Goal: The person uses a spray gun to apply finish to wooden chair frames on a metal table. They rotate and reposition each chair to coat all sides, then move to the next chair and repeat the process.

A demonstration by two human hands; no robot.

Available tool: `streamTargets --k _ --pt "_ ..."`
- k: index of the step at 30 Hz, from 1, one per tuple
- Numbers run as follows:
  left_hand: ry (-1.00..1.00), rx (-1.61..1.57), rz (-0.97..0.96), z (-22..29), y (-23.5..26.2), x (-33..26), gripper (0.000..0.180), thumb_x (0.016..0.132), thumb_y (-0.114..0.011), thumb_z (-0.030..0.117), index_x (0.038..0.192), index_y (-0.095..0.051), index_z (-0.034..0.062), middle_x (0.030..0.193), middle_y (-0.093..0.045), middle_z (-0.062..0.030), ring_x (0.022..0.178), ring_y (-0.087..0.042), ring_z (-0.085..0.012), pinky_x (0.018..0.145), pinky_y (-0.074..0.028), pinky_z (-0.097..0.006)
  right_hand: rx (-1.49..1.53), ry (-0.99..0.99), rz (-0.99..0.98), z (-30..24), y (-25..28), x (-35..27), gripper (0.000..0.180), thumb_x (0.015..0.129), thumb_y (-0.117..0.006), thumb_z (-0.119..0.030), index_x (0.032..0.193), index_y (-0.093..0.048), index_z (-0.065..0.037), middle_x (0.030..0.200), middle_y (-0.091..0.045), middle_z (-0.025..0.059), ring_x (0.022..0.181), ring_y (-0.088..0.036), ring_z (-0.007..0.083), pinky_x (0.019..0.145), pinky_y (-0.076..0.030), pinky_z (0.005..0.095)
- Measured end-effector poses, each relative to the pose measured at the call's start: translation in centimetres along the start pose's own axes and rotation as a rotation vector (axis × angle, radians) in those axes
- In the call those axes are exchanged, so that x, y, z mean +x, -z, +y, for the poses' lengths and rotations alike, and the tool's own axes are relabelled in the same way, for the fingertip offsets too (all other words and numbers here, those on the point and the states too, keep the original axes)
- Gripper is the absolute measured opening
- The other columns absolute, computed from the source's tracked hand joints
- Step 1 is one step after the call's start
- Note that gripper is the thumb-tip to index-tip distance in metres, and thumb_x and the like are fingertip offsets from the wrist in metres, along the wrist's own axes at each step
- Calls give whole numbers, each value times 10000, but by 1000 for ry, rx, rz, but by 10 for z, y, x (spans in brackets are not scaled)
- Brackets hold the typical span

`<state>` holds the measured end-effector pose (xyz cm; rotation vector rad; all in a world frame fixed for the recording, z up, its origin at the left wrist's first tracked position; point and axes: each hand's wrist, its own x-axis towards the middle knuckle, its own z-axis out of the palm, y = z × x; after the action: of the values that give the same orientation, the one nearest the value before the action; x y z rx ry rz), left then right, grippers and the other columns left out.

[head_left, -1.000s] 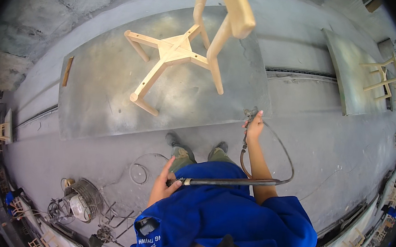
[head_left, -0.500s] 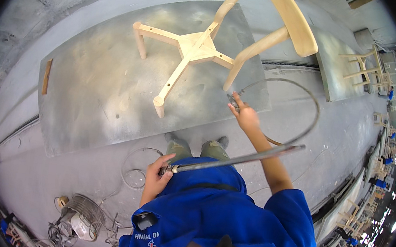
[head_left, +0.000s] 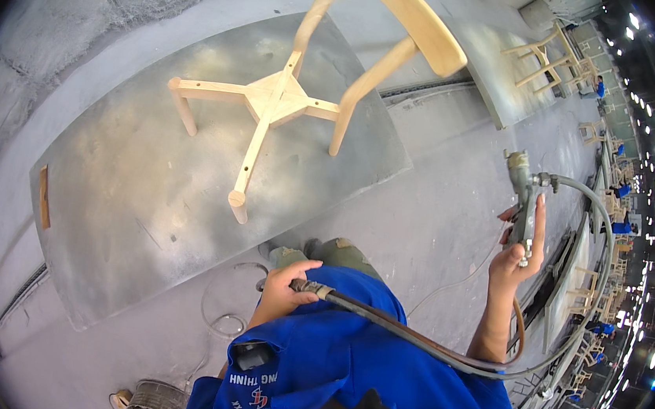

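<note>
My right hand point(head_left: 518, 250) is raised off to the right, its fingers wrapped round the grip of a grey metal spray gun point(head_left: 519, 176). A grey hose point(head_left: 605, 223) leaves the gun's side, loops down and crosses my lap. At my waist my left hand point(head_left: 286, 289) grips the hose by its metal coupling point(head_left: 310, 287). In front of me a bare pale wooden chair frame point(head_left: 275, 97) stands on a grey board; it has a curved backrest point(head_left: 416, 20), cross rails and no seat. Both hands are apart from the chair.
The chair stands on the large grey board point(head_left: 127, 240), with a thin brown wood strip point(head_left: 45, 197) at its left end. A coiled thin hose point(head_left: 229, 324) and a round wire-caged device point(head_left: 159, 401) lie behind me. Another board point(head_left: 496, 87) with a chair point(head_left: 546, 64) is at far right.
My right hand has swung away from the chair, up and to the right, with the spray gun. My left hand still holds the hose coupling. The view has turned, so the chair appears farther left.
</note>
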<state>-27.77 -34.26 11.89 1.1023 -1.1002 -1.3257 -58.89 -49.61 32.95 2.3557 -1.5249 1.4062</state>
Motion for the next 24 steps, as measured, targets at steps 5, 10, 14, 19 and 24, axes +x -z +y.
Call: streamTargets --k 5,10,14,19,24 --pt "-2 3 40 11 -12 0 646 717 -874 460 1185 -702 50 659 -564 -5 579 -501 -103 547 -395 -272 214 -412 -12 28 -36 -16 548 1043 -493 -405 1504 -475 -108 866 -662 48 632 -529 57 502 -389 210" --pt "-237 246 59 32 -35 -19 510 685 -905 347 1071 -740 58 767 -685 -66 644 -640 -184 580 -473 -300 479 -1006 -251 78 -113 -37 467 1041 -557 -328 1412 -565 -45 769 -603 3 629 -544 58 481 -394 215" --pt "-170 387 -36 46 -62 -30 428 664 -916 231 1012 -745 47 817 -712 -105 686 -681 -227 604 -509 -307 702 -831 -273 96 -172 -64 458 1033 -586 -307 1393 -584 -24 748 -579 -11 621 -523 58 561 -424 225" --pt "-90 420 113 49 -104 -39 395 684 -905 219 1005 -746 53 820 -715 -99 692 -684 -226 618 -512 -305 916 -589 -446 90 -193 -96 465 1056 -516 -335 1420 -566 -50 755 -625 31 626 -581 86 463 -381 212" --pt "6 542 95 45 -131 -40 364 711 -891 224 1004 -745 67 840 -723 -89 718 -691 -236 638 -526 -325 1192 -874 -687 83 -173 -122 490 1063 -453 -417 1305 -595 -15 784 -654 80 622 -629 143 417 -405 232"
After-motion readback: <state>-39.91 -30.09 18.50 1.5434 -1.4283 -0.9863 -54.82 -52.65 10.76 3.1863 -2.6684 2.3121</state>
